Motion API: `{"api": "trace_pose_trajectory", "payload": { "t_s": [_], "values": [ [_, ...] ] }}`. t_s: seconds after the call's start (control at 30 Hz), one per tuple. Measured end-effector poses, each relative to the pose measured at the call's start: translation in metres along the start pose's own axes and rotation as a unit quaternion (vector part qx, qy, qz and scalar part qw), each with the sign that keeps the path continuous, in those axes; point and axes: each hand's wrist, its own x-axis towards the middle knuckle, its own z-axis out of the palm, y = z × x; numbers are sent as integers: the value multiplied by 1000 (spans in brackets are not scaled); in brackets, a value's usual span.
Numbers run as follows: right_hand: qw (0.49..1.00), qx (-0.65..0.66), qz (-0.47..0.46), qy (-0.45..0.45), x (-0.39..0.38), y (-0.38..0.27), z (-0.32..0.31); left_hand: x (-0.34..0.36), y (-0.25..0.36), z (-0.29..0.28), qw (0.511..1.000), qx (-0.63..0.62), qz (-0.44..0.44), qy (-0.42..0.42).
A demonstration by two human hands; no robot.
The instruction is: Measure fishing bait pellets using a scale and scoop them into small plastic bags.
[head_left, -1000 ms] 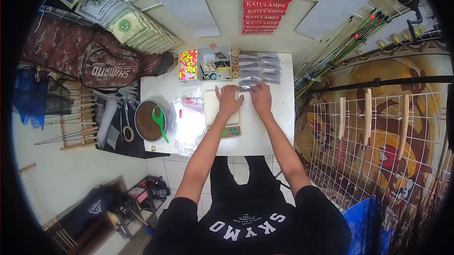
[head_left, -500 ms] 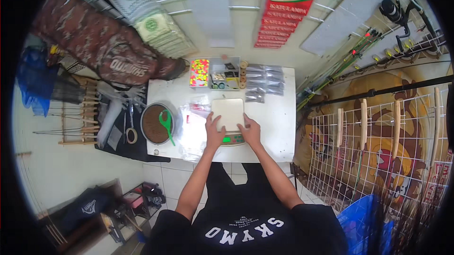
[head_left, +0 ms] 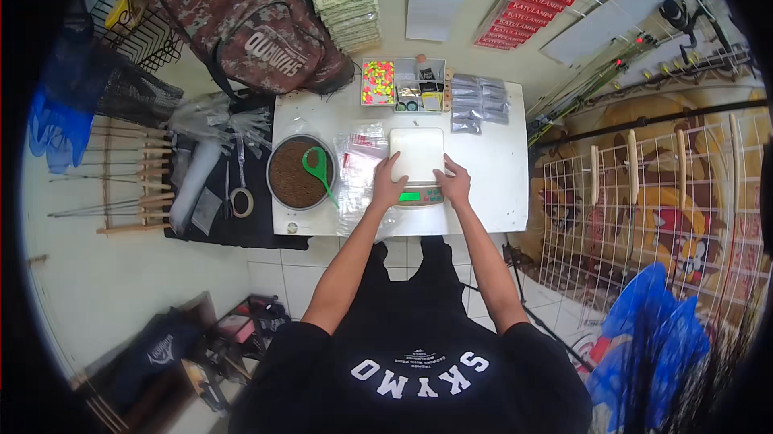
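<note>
Scale (head_left: pixel 417 150) sits between left hand (head_left: pixel 389 184) and right hand (head_left: pixel 455 184), both unclenched and touching its sides, seemingly to steady it. A brown-filled bowl (head_left: pixel 299 207) stands left, within reach.

A camouflage bag (head_left: pixel 270 43) sits upper left as red packets (head_left: pixel 533 9) hang against the wall (head_left: pixel 475 68) and wooden handles (head_left: pixel 632 167) line a wire grid (head_left: pixel 656 225).

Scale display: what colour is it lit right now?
Green; the display shows best in the head view.
</note>
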Motion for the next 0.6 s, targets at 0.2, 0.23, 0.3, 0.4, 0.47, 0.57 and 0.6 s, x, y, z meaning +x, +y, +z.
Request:
{"api": "trace_pose_trajectory", "payload": {
  "t_s": [0.2, 0.23, 0.3, 0.4, 0.47, 0.57, 0.6],
  "values": [
    [997, -30, -21, 69, -6, -4, 10, -11, -12, -9, 993, -97, 63, 17],
    [996, -29, 11, 78, -10, -10, 11, -16, -15, -12, 993, -97, 63, 16],
    [985, -138, -25, 100, -20, -12, 19, -28, -20, -28, 995, -84, 58, 9],
    [971, -179, -91, 128, -31, -21, 40, -47, -24, -48, 995, -43, 88, 22],
    [962, -180, -175, 103, -53, -34, 58, -66, -31, -63, 997, -2, 79, 25],
    [948, -177, -260, 49, -67, -43, 85, -80, -22, -82, 998, 45, 42, -8],
    [941, -169, -292, 16, -71, -44, 95, -85, -23, -85, 996, 74, 47, 4]
  ]
}}
